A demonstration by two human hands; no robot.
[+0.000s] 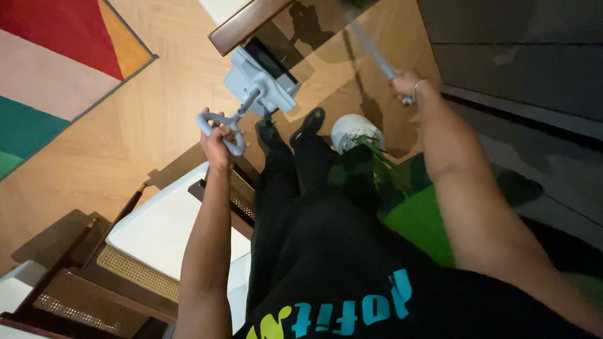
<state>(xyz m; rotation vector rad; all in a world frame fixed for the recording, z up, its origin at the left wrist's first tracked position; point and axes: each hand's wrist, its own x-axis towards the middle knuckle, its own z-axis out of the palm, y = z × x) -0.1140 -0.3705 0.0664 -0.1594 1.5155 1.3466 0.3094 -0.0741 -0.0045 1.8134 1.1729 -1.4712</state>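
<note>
Left hand (218, 139) fingers grip the grey loop handle (220, 122) of a grey mop bucket (260, 78) just beyond them; contents not visible. Right hand (408, 85) fingers close around a grey pole (372, 49).

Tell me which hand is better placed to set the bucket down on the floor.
Left. The left hand grips the looped handle of the grey mop bucket, which hangs over the wood floor; the right hand is closed on the mop pole.
</note>
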